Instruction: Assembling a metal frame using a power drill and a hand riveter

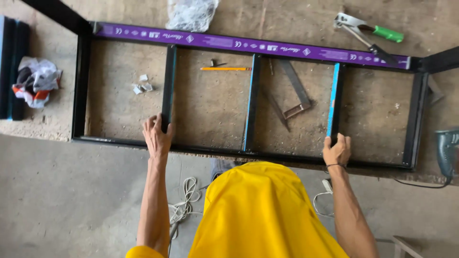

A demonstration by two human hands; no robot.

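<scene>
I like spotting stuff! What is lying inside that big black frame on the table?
Inside the black frame, a pencil, small white bits and a metal square lie on the table. The middle bar covers part of the square.

The left hand (157, 135) grips the near end of one black crossbar of a long rectangular black metal frame (81, 86) lying on a worn wooden table (210, 105). The right hand (337, 151) grips another crossbar with a blue strip. A yellow pencil (225, 69) and a metal try square (294, 93) lie inside the frame.
</scene>
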